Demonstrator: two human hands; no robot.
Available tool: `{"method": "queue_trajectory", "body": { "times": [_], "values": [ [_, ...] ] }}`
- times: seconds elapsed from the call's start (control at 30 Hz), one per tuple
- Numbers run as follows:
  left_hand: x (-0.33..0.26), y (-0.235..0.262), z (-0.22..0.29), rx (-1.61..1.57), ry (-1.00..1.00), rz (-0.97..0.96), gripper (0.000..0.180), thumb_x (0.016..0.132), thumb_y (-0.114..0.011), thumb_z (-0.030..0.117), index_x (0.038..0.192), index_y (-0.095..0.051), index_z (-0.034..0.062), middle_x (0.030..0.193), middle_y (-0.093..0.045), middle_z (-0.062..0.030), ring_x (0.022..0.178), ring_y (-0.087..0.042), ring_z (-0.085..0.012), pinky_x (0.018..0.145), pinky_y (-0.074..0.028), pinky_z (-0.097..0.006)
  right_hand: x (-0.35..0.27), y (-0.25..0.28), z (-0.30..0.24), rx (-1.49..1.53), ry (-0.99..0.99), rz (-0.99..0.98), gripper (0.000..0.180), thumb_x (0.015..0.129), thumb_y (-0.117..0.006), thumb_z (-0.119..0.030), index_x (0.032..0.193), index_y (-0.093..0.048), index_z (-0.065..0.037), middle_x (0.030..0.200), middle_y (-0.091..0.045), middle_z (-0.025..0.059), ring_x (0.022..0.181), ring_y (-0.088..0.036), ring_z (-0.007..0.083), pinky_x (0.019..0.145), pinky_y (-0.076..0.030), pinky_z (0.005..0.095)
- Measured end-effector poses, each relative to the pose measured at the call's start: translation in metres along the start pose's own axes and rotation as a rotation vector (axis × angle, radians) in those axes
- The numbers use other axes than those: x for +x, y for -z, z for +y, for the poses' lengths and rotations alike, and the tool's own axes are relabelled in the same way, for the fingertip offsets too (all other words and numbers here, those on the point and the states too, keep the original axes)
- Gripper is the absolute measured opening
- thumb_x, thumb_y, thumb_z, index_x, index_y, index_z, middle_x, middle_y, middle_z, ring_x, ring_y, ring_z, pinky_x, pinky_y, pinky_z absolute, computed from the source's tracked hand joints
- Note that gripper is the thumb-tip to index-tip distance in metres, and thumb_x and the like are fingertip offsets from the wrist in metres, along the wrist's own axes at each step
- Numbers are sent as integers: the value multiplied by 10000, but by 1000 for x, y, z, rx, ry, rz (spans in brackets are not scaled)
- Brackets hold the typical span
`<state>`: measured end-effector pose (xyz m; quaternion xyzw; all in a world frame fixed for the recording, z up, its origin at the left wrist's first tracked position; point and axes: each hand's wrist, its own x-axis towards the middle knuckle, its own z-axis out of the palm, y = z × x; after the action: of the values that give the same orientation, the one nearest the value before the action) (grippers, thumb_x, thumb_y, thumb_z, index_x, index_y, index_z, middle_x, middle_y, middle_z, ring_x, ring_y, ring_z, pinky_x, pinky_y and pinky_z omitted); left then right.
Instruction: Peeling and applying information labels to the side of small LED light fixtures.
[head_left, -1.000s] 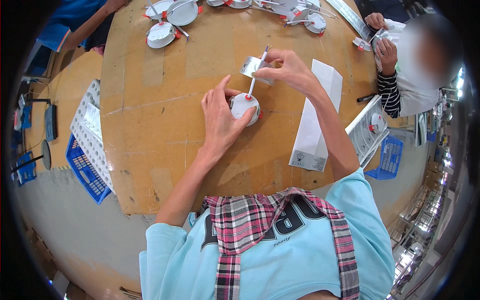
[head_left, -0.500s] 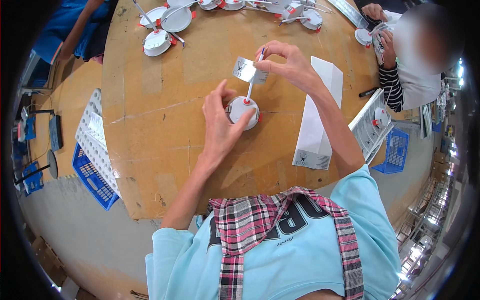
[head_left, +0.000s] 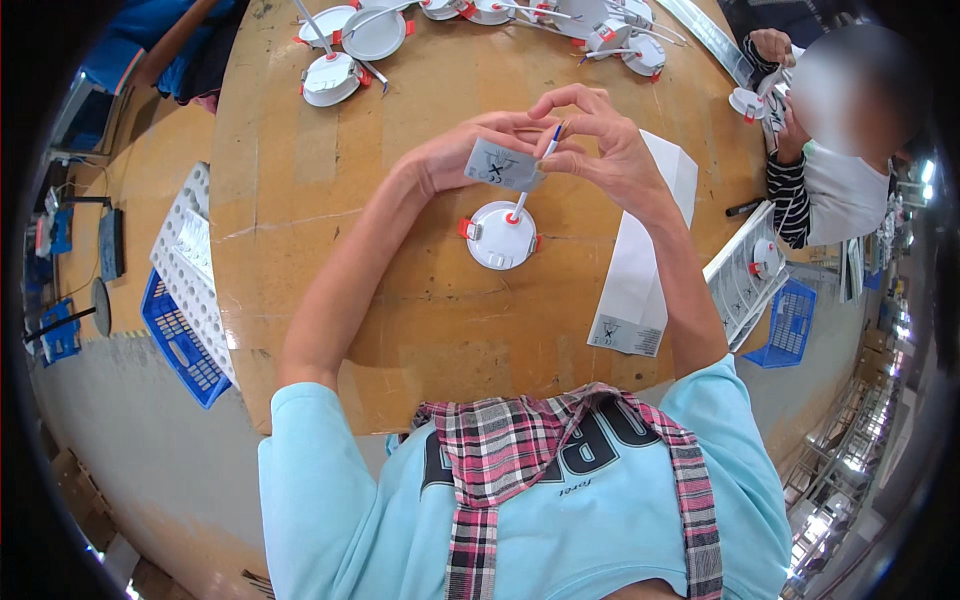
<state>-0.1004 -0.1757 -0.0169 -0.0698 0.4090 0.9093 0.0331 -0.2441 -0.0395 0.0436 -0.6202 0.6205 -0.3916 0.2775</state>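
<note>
A round white downlight [head_left: 502,243] with red-tipped spring clips lies on the table, its white cable [head_left: 521,203] rising toward my hands. My right hand [head_left: 612,150] is closed, thumb and fingers pinching the right end of a silver printed label [head_left: 500,166] beside the cable's stripped end, where a blue wire shows. Behind the label is my left hand [head_left: 455,153], its visible fingers stretched toward my right hand; the label hides its thumb and part of the fingers. No hand touches the lamp body.
More white downlights [head_left: 375,33] with cables crowd the table's far edge. A white backing sheet [head_left: 640,270] with one silver label lies to the right, near a black marker [head_left: 743,208]. Blue crates [head_left: 180,340] stand beside the table. A co-worker [head_left: 835,150] handles a lamp at far right.
My left hand has left the lamp body and moved up behind the label. My right hand and the label have shifted slightly right and nearer. The label has turned to face up more.
</note>
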Motion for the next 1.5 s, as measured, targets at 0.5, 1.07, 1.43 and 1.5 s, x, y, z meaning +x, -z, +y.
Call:
{"method": "queue_trajectory", "body": {
  "times": [0.5,1.07,1.43,1.5],
  "values": [
    [-1,23,-19,66,-151,-2,156,858,-640,176,949,-613,52,916,-635,3,834,-598,-57,766,-502,-219,-7,-5,11,92,-32,90,138,751,-728,-235,792,-690,-109,1030,-578,-27,1046,-441,184,963,-334,352],
    [-18,18,-17,171,-242,266,177,878,-615,154,985,-647,16,903,-654,-26,859,-614,-87,796,-508,-250,-10,-21,11,440,-238,215,81,837,-676,-81,881,-625,-37,825,-592,-11,789,-542,56,711,-433,204],
    [-20,23,-10,179,-262,261,242,861,-632,151,1031,-656,-20,968,-670,-88,880,-645,-142,831,-532,-266,-8,-19,15,408,-249,256,71,836,-670,-68,870,-633,-18,825,-609,4,802,-564,72,733,-448,219],
    [-21,23,-10,176,-285,252,253,855,-635,147,1035,-657,-29,968,-672,-105,861,-651,-147,817,-540,-256,-7,-20,13,393,-258,248,70,835,-671,-68,869,-633,-20,821,-606,1,804,-560,71,736,-443,216]
  ]
}}
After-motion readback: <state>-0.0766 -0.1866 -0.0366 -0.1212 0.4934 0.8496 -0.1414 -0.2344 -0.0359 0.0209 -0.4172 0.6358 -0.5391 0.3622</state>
